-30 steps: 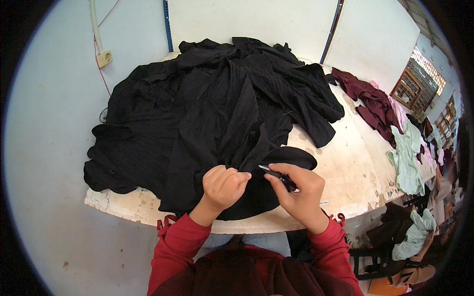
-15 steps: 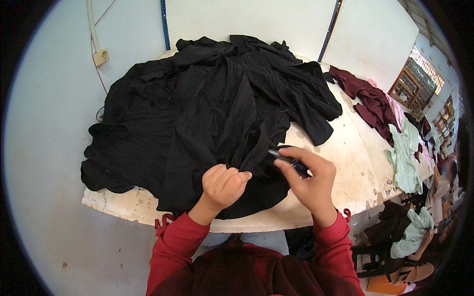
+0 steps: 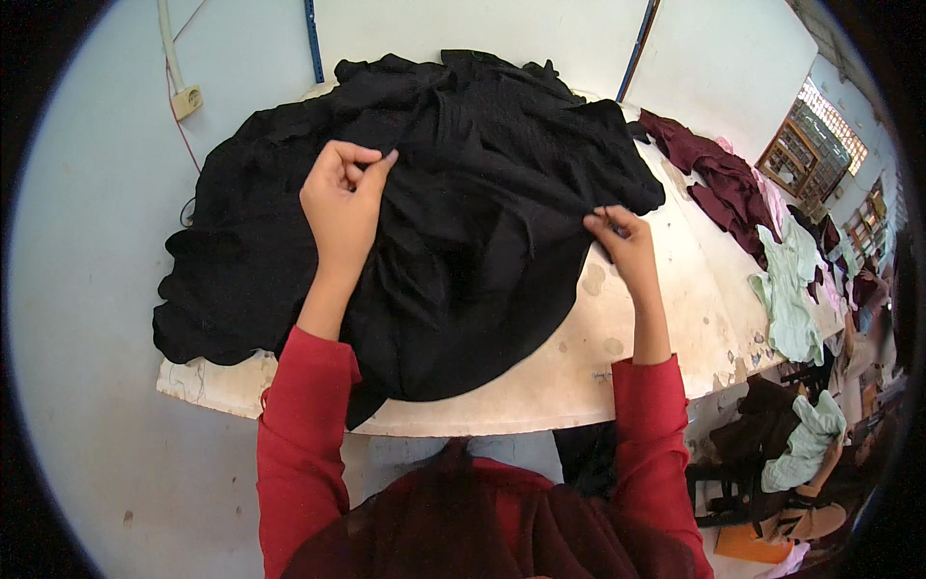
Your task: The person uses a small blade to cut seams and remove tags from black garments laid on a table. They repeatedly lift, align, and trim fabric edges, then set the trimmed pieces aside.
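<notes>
A large pile of black garments [image 3: 260, 183] covers much of the table. Over its front, one black garment [image 3: 473, 299] is stretched between my hands, its rounded lower edge hanging near the table's front. My left hand [image 3: 342, 198] is closed, thumb and forefinger pinching the fabric at the middle of the pile. On the right, my right hand [image 3: 627, 241] pinches the garment's outer edge between thumb and fingers. The small dark-handled cutting tool seen in it earlier cannot be made out now.
The worn pale tabletop [image 3: 666, 318] shows at right and front. Farther right lie a maroon garment [image 3: 714, 188] and a mint-green garment [image 3: 791, 289]. A wall socket [image 3: 187, 101] is at left. A person's arm [image 3: 822, 473] with mint cloth shows at lower right.
Both hands have moved away from the front edge and apart, the left up and leftward, the right farther out. The gathered black fabric is now spread wide. The tool has gone from sight.
</notes>
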### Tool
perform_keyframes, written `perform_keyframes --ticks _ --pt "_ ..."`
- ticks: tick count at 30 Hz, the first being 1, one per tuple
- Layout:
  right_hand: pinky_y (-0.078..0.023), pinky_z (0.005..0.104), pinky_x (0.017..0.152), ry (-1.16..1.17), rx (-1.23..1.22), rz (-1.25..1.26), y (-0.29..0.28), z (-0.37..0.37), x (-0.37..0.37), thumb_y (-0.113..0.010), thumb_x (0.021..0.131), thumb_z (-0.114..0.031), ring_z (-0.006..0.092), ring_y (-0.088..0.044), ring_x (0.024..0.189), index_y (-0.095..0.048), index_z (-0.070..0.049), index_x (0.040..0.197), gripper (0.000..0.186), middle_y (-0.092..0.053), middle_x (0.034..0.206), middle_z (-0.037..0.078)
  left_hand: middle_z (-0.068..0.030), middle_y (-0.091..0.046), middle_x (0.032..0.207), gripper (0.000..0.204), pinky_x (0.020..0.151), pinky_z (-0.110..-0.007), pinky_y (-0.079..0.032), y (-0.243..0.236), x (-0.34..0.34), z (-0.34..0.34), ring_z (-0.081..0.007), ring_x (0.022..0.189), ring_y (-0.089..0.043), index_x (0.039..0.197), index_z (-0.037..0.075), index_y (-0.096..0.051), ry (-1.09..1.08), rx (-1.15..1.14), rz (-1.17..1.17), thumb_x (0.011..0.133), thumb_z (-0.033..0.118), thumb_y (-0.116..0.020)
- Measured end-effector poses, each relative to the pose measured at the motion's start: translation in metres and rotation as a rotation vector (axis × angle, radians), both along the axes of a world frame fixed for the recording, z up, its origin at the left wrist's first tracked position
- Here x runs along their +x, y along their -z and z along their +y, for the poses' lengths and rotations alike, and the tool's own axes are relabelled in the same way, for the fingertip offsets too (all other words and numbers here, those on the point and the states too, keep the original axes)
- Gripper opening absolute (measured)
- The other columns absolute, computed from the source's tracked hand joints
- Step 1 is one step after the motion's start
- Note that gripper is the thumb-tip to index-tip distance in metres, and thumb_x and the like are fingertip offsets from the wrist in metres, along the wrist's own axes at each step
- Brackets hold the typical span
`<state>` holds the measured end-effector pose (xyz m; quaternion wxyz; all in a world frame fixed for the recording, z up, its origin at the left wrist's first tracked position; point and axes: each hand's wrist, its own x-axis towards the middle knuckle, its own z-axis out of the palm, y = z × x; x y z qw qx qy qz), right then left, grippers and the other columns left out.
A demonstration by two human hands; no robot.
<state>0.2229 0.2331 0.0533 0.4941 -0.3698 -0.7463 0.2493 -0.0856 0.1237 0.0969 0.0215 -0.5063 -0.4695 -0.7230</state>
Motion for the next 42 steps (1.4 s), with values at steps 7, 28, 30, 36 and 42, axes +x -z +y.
perform_keyframes --ticks 7,28,30,36,42 --pt "-0.043 0.0216 0.069 0.043 -0.053 0.081 -0.017 0.009 -0.004 -0.071 0.081 -0.013 0.0058 -0.054 0.074 -0.069 0.002 0.092 0.019 -0.065 0.078 0.0 0.0076 -0.043 0.057 0.014 0.047 -0.016 -0.026 -0.006 -0.003 0.002 0.0015 0.052 -0.034 0.076 0.002 -0.057 0.079 0.005 -0.058 0.078 0.0 -0.071" --pt "-0.05 0.0339 0.061 0.83 -0.239 -0.505 0.093 0.033 0.216 -0.065 0.076 -0.022 0.0206 -0.062 0.064 -0.062 -0.003 0.117 0.045 -0.066 0.076 0.012 -0.0105 -0.066 0.084 0.04 0.071 -0.028 -0.049 0.1 -0.14 -0.197 -0.0163 0.076 -0.063 0.113 0.0 -0.06 0.197 -1.253 0.386 0.081 0.021 -0.07" --pt "-0.049 0.0351 0.081 0.744 -0.09 -0.321 0.076 0.03 0.187 -0.067 0.078 -0.016 0.0223 -0.064 0.088 -0.057 -0.004 0.124 0.049 -0.067 0.095 0.015 -0.0153 -0.066 0.094 0.047 0.081 -0.033 -0.049 0.099 -0.131 -0.181 -0.0223 0.087 -0.064 0.115 -0.002 -0.059 -0.008 -1.054 0.362 0.078 0.023 -0.073" --pt "-0.042 0.0327 0.094 0.081 -0.034 -0.231 0.014 0.003 0.021 -0.071 0.08 -0.021 0.0211 -0.059 0.105 -0.06 -0.004 0.12 0.045 -0.065 0.111 0.012 -0.0174 -0.064 0.102 0.05 0.087 -0.039 -0.047 0.058 -0.013 -0.069 -0.0302 0.093 -0.063 0.116 -0.002 -0.057 -0.073 -0.472 0.627 0.082 0.032 -0.068" --pt "-0.047 0.0408 0.09 0.129 -0.374 -0.919 0.038 -0.004 -0.005 -0.075 0.067 -0.046 0.0322 -0.06 0.106 -0.061 -0.008 0.119 0.066 -0.063 0.113 0.017 -0.021 -0.064 0.102 0.039 0.088 -0.039 -0.047 0.097 -0.027 -0.021 -0.0341 0.098 -0.061 0.105 -0.002 -0.065 -0.163 -0.674 0.583 0.08 0.028 -0.066"
